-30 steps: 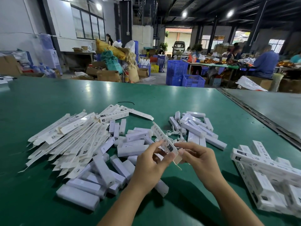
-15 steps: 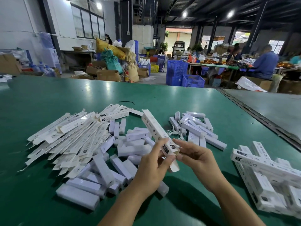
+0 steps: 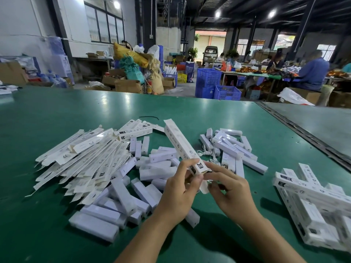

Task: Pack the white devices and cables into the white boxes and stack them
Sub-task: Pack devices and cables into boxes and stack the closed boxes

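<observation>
Hands meet above the green table: I see my left hand pinching the long white box at its near end, pointing farther away than a second ago, right hand pinching its flap.

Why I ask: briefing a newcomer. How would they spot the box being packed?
On the green table, look between the flat boxes and the stacked boxes. This box alone is raised off the table, its near end held by the left hand and right hand.
</observation>
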A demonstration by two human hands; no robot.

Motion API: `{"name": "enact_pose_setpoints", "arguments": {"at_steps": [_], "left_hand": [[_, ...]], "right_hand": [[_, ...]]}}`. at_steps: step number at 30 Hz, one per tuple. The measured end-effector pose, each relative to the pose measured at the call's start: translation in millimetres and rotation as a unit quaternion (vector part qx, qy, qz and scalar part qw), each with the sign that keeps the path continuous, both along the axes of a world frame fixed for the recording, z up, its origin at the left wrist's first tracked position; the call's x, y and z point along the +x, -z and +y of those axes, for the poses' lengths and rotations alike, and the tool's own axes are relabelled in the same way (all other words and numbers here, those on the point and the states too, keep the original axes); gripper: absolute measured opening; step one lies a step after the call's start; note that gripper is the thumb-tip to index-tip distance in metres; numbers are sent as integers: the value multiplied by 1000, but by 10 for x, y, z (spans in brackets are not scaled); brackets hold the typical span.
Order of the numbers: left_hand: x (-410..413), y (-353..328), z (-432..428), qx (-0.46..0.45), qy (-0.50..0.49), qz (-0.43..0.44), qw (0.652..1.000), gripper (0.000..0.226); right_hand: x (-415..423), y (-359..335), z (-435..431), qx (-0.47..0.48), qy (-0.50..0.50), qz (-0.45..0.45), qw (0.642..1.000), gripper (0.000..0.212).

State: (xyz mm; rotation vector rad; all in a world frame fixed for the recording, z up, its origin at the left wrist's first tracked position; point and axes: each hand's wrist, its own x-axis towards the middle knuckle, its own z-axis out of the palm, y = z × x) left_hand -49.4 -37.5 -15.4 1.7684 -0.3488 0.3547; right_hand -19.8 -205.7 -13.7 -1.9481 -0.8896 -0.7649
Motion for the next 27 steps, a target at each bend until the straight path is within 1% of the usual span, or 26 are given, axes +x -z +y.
{"name": "enact_pose_setpoints", "arguments": {"at_steps": [2,4,5,7,9,10,12,15,17,20,27], "left_hand": [[12,-31,14,-31,-1,13,999,30],[32,-47,41,-66,-7,23,998,29],[37,-51,57,-81,-7,28,996,27],[32,-65,74,-99,5,40,994,23],[24,-71,60,-103,14,48,993,20],[23,-64,45,-103,14,49,993,19],[24,-47,17,-101,13,49,994,19],[6,-46,-6,-96,20,43,994,19],[-12,-59,-2,-98,22,40,994,18],[-4,-59,11,-91,17,32,995,17],[5,-40,-11,-88,-8,26,996,17]], "right_hand": [[22,-14,-17,-36,-27,4,999,42],[29,-24,0,-66,-48,-2,997,47],[31,-24,10,-70,-48,-5,996,44],[24,-24,20,-63,-36,-11,997,32],[-3,-39,22,-34,-20,-21,999,13],[-21,-46,30,-17,-9,-25,999,11],[-49,-45,47,6,14,-21,1000,20],[-87,-38,73,44,32,25,998,25],[-88,-40,86,52,29,26,998,28],[-74,-45,90,36,14,-19,999,20],[-70,-42,68,42,11,-31,999,17]]}}
